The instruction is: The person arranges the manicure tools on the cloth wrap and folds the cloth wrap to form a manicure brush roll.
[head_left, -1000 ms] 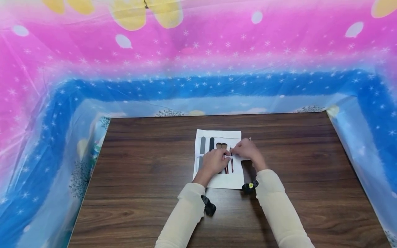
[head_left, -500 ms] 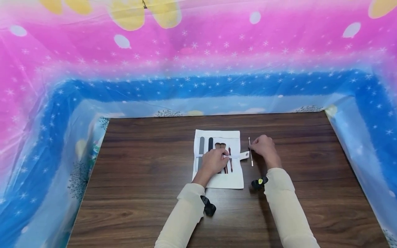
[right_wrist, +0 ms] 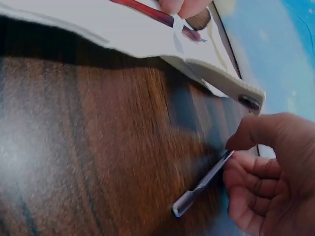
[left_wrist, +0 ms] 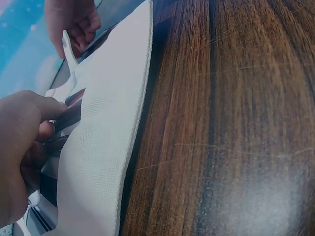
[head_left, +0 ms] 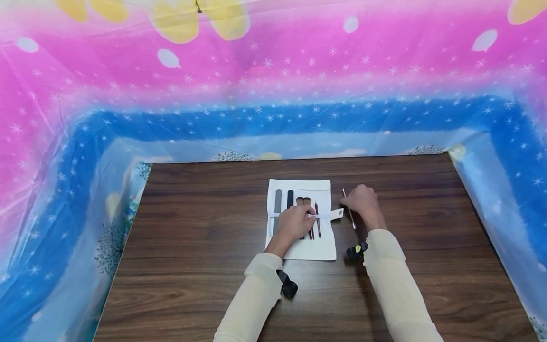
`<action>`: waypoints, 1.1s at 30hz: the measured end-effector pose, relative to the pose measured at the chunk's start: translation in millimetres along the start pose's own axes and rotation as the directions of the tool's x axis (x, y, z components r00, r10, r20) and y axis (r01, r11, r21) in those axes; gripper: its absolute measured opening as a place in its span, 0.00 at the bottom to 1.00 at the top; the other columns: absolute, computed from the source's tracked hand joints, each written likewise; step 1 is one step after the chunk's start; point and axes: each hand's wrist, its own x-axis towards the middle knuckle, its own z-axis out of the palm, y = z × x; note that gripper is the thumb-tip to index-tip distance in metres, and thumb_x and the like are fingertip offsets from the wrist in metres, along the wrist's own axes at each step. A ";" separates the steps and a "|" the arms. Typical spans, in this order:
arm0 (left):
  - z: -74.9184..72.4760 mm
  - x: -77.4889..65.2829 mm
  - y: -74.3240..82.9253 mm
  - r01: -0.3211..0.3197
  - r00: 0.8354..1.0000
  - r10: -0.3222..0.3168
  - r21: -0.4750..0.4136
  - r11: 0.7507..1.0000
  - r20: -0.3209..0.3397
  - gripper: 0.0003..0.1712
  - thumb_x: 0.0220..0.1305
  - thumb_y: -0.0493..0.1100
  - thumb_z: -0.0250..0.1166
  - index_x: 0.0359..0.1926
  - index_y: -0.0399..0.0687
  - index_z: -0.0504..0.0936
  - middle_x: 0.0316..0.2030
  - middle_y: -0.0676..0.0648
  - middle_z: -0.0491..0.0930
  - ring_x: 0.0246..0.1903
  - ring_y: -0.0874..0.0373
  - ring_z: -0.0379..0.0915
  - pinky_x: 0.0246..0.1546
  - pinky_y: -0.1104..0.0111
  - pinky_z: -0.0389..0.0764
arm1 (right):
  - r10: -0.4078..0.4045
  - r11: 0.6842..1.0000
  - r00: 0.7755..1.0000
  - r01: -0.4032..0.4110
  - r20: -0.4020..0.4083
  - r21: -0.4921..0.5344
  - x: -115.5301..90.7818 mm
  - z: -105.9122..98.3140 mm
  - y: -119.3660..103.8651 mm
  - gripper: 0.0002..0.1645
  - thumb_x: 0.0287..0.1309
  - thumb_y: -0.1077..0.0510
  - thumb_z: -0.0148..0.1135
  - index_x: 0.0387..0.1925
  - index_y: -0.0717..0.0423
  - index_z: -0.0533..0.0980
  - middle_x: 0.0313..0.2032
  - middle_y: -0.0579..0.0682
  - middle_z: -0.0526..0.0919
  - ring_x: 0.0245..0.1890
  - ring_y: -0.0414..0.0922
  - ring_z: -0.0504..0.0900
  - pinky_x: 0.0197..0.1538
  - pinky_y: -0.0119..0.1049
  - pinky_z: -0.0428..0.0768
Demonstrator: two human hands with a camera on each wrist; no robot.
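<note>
A white fabric roll-up case (head_left: 314, 251) lies unfolded on the table. My left hand (head_left: 292, 223) rests over it and pinches the white elastic band (head_left: 322, 216) between thumb and fingers. Under that band are a grey nail file (head_left: 278, 202), a black one (head_left: 291, 197), two brushes (head_left: 307, 201) partly covered by the hand, and a thin dark-red tool (head_left: 317, 225). To the right of the case, my right hand (head_left: 363, 202) pinches a slim silver cuticle pusher (right_wrist: 204, 189), its lower end slanting toward me in the head view.
A closing tab (head_left: 336, 214) with a snap (right_wrist: 249, 102) sticks out from the case's right edge, near the right hand. The dark wood table (head_left: 192, 237) is bordered by a pink and blue printed cloth (head_left: 273, 85). Each wrist carries a small black camera (head_left: 288, 285).
My right hand has left the band and moved right to the cuticle pusher, which has tilted with its lower end swinging right. The left hand stays on the band.
</note>
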 end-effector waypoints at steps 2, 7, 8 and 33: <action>-0.4 0.5 -0.1 0.000 1.000 0.000 0.001 1.000 -0.001 0.10 0.70 0.50 0.62 0.46 0.58 0.87 0.19 0.58 0.74 0.18 0.64 0.66 0.21 0.70 0.62 | -0.014 0.999 1.000 0.014 -0.016 0.028 -0.5 0.0 3.5 0.20 0.62 0.48 0.64 0.18 0.53 0.75 0.17 0.45 0.76 0.24 0.46 0.76 0.30 0.38 0.72; -2.2 0.8 0.2 0.008 1.000 -0.008 0.004 1.000 0.004 0.10 0.70 0.52 0.62 0.46 0.59 0.87 0.20 0.58 0.75 0.19 0.64 0.67 0.21 0.70 0.63 | -0.087 0.949 0.996 0.074 0.031 0.305 3.4 -2.5 15.0 0.14 0.63 0.56 0.61 0.35 0.65 0.81 0.21 0.42 0.81 0.24 0.38 0.78 0.31 0.32 0.77; -2.5 0.7 0.4 0.009 1.000 -0.009 0.002 1.000 0.009 0.10 0.70 0.52 0.62 0.46 0.59 0.87 0.20 0.58 0.74 0.19 0.64 0.67 0.21 0.70 0.63 | -0.102 0.909 0.994 0.073 0.050 0.411 4.5 -3.2 17.7 0.14 0.64 0.59 0.61 0.40 0.68 0.81 0.21 0.40 0.81 0.24 0.36 0.79 0.32 0.30 0.79; 0.3 1.6 -1.8 0.011 1.000 -0.011 0.006 1.000 0.017 0.10 0.70 0.52 0.63 0.46 0.58 0.87 0.20 0.58 0.74 0.18 0.64 0.66 0.21 0.71 0.62 | -0.135 0.647 0.991 0.069 0.025 0.760 24.2 28.8 -17.5 0.21 0.69 0.64 0.60 0.57 0.75 0.75 0.27 0.36 0.82 0.28 0.30 0.83 0.37 0.22 0.83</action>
